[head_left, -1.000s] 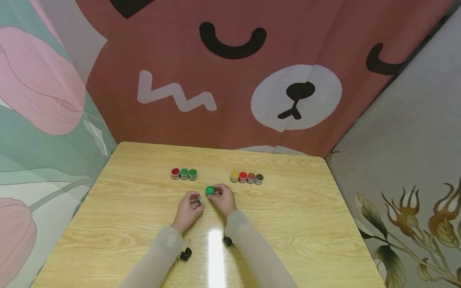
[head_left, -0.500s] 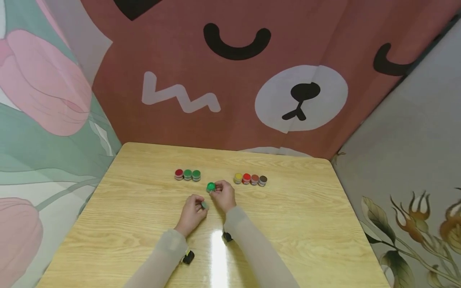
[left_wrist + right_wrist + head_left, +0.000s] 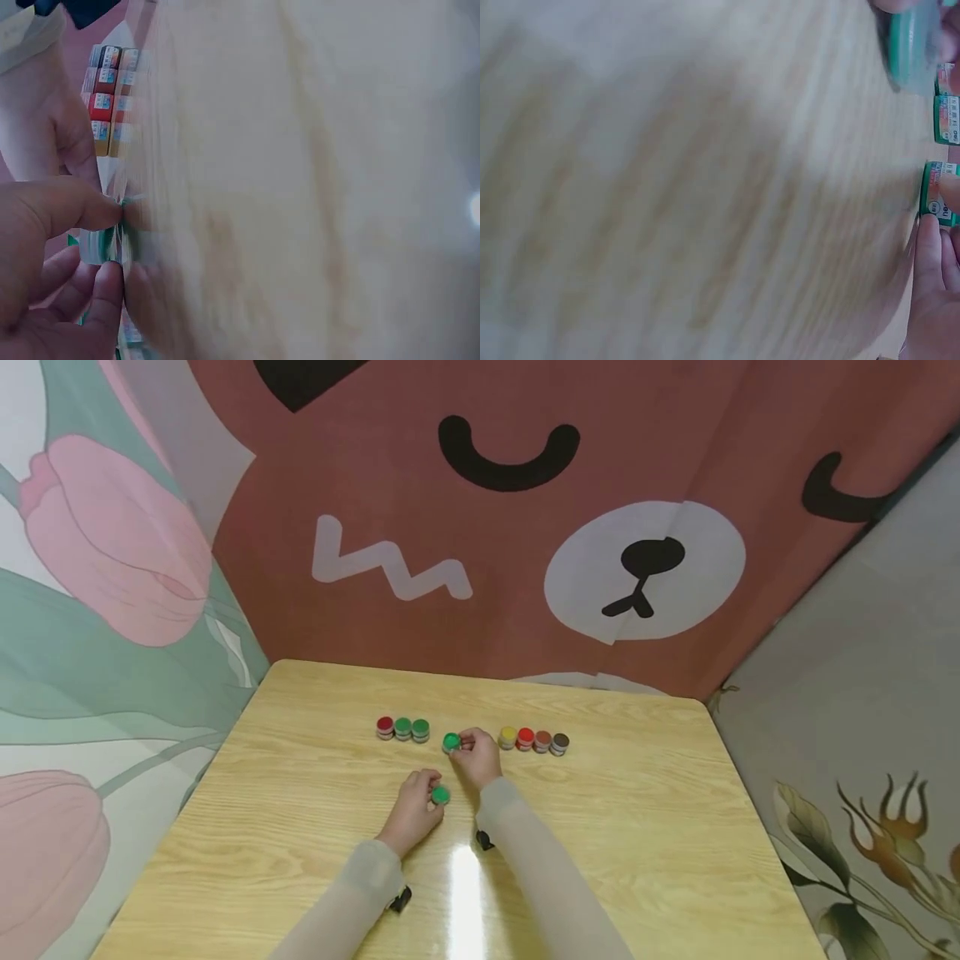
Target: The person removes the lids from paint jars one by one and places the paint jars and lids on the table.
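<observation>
In the head view, my right hand pinches a small round green pot at its right side, between the two rows of pots. Its printed label shows beside the fingertips in the right wrist view. Lower and nearer to me, my left hand holds a green disc-shaped lid between thumb and fingers. In the left wrist view the lid looks partly translucent and sits close to the table surface. A dark red pot and two green pots stand in a row to the left.
Right of my right hand is a row of yellow, red, brown and dark brown pots. The wooden table meets a bear-patterned cloth at the back. Other patterned cloths hang at both sides.
My right hand has carried the green pot farther back, toward the gap between the rows. My left hand has drawn back from it, and its lid has turned from edge-on to face up.
</observation>
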A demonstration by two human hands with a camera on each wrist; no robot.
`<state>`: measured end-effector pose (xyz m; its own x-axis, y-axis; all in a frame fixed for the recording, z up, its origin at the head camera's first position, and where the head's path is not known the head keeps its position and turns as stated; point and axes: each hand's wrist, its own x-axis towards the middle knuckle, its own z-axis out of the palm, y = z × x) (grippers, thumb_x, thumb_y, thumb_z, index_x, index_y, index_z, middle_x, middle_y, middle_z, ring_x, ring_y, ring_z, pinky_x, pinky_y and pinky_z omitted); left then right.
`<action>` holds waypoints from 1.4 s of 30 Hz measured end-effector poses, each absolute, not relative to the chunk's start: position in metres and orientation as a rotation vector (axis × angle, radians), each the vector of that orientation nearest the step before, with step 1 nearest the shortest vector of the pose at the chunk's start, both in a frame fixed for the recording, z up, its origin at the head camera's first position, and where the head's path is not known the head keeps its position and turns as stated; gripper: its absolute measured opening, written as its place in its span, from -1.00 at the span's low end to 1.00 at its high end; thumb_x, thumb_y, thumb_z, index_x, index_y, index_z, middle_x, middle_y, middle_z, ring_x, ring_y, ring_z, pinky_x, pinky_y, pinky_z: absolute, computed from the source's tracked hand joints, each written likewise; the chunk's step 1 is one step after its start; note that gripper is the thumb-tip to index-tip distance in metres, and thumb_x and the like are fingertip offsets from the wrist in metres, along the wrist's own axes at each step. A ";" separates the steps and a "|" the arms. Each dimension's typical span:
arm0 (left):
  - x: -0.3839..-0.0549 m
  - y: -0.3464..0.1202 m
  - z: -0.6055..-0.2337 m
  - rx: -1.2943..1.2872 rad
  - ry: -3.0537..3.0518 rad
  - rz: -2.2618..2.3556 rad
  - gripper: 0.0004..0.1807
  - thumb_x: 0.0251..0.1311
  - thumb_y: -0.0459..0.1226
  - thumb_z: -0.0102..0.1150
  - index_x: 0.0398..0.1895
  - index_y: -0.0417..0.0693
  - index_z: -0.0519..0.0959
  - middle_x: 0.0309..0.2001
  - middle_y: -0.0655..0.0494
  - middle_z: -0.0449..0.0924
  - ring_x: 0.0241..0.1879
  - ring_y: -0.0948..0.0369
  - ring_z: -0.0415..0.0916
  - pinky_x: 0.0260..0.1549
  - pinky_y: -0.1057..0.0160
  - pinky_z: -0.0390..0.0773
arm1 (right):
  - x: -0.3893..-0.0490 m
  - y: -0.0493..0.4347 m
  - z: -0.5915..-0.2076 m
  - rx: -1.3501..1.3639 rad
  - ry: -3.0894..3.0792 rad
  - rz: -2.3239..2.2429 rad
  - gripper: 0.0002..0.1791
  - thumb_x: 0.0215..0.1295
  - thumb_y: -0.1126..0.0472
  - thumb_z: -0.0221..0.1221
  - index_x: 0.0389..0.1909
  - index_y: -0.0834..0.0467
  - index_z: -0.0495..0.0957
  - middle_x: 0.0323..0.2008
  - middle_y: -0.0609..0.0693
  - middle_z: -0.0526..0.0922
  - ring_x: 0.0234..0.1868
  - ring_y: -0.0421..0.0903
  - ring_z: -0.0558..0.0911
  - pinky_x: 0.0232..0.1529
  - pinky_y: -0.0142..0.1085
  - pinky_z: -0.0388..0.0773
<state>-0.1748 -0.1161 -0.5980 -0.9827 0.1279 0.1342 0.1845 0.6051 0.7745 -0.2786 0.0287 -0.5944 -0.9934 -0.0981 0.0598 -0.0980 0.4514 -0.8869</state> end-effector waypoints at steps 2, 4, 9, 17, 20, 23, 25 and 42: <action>-0.175 -0.115 -0.597 -0.261 -2.775 -1.321 -0.47 0.02 -0.53 0.34 0.13 -0.37 0.47 -0.10 -0.11 0.46 -0.10 0.04 0.47 -0.03 0.02 0.59 | -0.280 0.029 -0.595 -0.175 2.676 -1.626 -0.71 0.14 0.46 0.39 -0.10 0.36 0.62 -0.26 0.14 0.66 -0.23 0.00 0.64 -0.14 -0.17 0.67; -0.175 -0.115 -0.597 -0.256 -2.790 -1.325 -0.48 0.02 -0.53 0.34 0.13 -0.38 0.48 -0.10 -0.11 0.45 -0.11 0.04 0.47 -0.04 0.01 0.60 | -0.282 0.028 -0.596 -0.161 2.678 -1.620 -0.71 0.14 0.45 0.39 -0.10 0.35 0.63 -0.26 0.13 0.66 -0.23 -0.01 0.64 -0.14 -0.16 0.67; -0.178 -0.113 -0.596 -0.265 -2.855 -1.308 -0.53 0.01 -0.51 0.35 0.06 -0.34 0.53 -0.10 -0.11 0.46 -0.10 0.01 0.49 -0.03 -0.01 0.62 | -0.286 0.025 -0.598 -0.138 2.712 -1.635 -0.71 0.11 0.47 0.40 -0.12 0.36 0.63 -0.27 0.14 0.67 -0.24 0.01 0.65 -0.15 -0.16 0.69; -0.184 -0.112 -0.590 -0.257 -2.941 -1.278 -0.56 0.00 -0.50 0.39 0.01 -0.32 0.54 -0.13 -0.10 0.45 -0.11 0.01 0.47 -0.01 -0.02 0.60 | -0.289 0.018 -0.591 -0.108 2.689 -1.607 -0.69 0.13 0.47 0.40 -0.08 0.33 0.64 -0.23 0.13 0.68 -0.20 0.01 0.66 -0.12 -0.20 0.68; -0.185 -0.113 -0.588 -0.269 -2.952 -1.258 -0.57 0.01 -0.49 0.38 0.01 -0.31 0.53 -0.13 -0.08 0.45 -0.12 0.02 0.47 -0.01 0.00 0.60 | -0.290 0.016 -0.588 -0.109 2.678 -1.616 -0.69 0.13 0.50 0.38 -0.08 0.34 0.64 -0.23 0.15 0.68 -0.19 0.03 0.66 -0.10 -0.18 0.68; -0.186 -0.113 -0.587 -0.285 -2.951 -1.240 -0.57 0.01 -0.49 0.39 0.00 -0.31 0.53 -0.14 -0.09 0.45 -0.15 0.04 0.47 -0.05 0.01 0.61 | -0.293 0.015 -0.588 -0.112 2.690 -1.606 -0.69 0.11 0.52 0.36 -0.09 0.34 0.64 -0.24 0.14 0.68 -0.19 0.02 0.66 -0.10 -0.19 0.68; -0.186 -0.114 -0.587 -0.277 -2.951 -1.240 -0.57 0.02 -0.49 0.39 0.01 -0.30 0.53 -0.14 -0.08 0.45 -0.16 0.06 0.46 -0.06 0.03 0.61 | -0.295 0.015 -0.589 -0.115 2.690 -1.609 -0.69 0.11 0.54 0.35 -0.09 0.34 0.64 -0.24 0.14 0.68 -0.19 0.02 0.67 -0.09 -0.19 0.68; -0.187 -0.111 -0.592 -0.269 -2.886 -1.253 -0.55 0.09 -0.48 0.37 0.07 -0.31 0.49 -0.11 -0.13 0.48 -0.10 -0.04 0.48 -0.04 -0.04 0.59 | -0.301 0.014 -0.595 -0.111 2.676 -1.672 -0.71 0.10 0.57 0.28 -0.13 0.34 0.65 -0.26 0.16 0.69 -0.19 0.05 0.69 -0.10 -0.18 0.69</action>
<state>-0.1867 -0.1114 -0.5919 -0.9854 0.1620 0.0528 0.1492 0.6704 0.7269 -0.3013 0.0140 -0.5945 -0.9974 -0.0516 0.0505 -0.0680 0.4368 -0.8970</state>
